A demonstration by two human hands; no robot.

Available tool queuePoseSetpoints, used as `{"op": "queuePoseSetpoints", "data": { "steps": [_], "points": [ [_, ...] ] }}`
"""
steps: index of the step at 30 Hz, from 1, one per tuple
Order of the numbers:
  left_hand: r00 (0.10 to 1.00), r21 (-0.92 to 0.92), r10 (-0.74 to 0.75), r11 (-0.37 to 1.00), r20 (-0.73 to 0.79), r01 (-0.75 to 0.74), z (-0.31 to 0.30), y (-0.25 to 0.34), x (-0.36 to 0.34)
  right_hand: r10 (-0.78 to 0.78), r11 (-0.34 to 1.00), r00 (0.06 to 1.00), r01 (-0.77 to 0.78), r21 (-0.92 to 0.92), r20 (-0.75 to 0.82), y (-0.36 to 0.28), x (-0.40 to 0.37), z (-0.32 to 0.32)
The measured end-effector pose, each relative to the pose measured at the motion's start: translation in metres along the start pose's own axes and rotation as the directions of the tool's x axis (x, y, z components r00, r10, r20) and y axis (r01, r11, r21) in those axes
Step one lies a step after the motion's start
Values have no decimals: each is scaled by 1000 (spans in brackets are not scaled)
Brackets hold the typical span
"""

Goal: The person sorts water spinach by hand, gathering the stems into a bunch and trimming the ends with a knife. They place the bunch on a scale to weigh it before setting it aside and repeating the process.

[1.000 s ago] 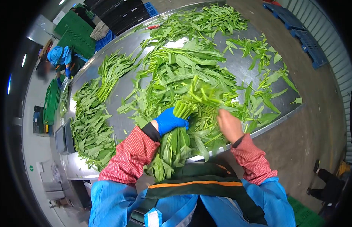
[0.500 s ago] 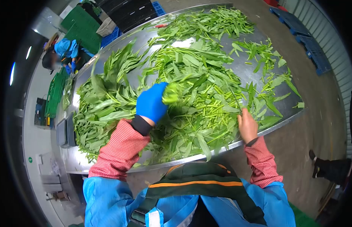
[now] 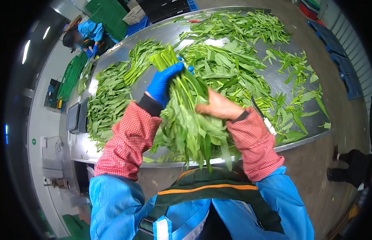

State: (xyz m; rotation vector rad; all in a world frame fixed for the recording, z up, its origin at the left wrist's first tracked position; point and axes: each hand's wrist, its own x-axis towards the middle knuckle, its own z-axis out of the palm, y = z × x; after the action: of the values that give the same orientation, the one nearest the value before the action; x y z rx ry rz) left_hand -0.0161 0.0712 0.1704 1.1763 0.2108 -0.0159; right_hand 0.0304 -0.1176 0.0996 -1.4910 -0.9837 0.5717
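Observation:
My left hand [image 3: 164, 86], in a blue glove, is wrapped around a bunch of leafy greens [image 3: 186, 104] that looks like water spinach. The cut stem ends point up and away from me, and the leaves hang toward me. Lower on the same bunch is my right hand [image 3: 218, 107], bare, its thumb across the front and its other fingers hidden behind the leaves. To the right of that hand a knife [image 3: 258, 109] lies at the greens, its pale handle close to my right sleeve. Cut stems and leaves [image 3: 250, 88] cover the table beyond the bunch.
A metal table [image 3: 142, 86] carries more greens at the left [image 3: 108, 100] and far side [image 3: 246, 26]. A red-handled tool [image 3: 194, 21] lies near the far edge. Grey bins [image 3: 77, 116] stand at the left. Another person [image 3: 90, 34] works at the back left; blue pallets [image 3: 346, 76] lean at the right.
My right hand has let go of the knife and moved left onto the bunch. My left hand has raised the bunch and turned it, stems upward. The view has shifted slightly.

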Motion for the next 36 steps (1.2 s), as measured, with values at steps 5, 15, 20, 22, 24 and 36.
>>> {"op": "queuePoseSetpoints", "data": {
  "steps": [5,15,20,22,24,36],
  "points": [
    [984,37,53,998,-170,-48,10,-26,-1,293,742,949,-301,599,114,19,-6,52],
    [997,678,73,733,-5,-50,-33,-124,-95,473,432,880,-261,863,29,61,-30,77],
    [972,480,145,876,-184,-40,-22,-160,-91,348,364,936,-192,911,58,54,-24,90],
    [969,503,176,861,-173,-67,-29,-154,-90,286,330,956,-168,929,72,55,-23,86],
    [967,566,198,821,-161,-74,-38,-131,-94,207,243,976,-126,962,75,58,-20,78],
    [975,776,220,618,-17,-126,-144,-95,-117,282,19,959,-10,1000,4,81,-22,34]
  ]
}}
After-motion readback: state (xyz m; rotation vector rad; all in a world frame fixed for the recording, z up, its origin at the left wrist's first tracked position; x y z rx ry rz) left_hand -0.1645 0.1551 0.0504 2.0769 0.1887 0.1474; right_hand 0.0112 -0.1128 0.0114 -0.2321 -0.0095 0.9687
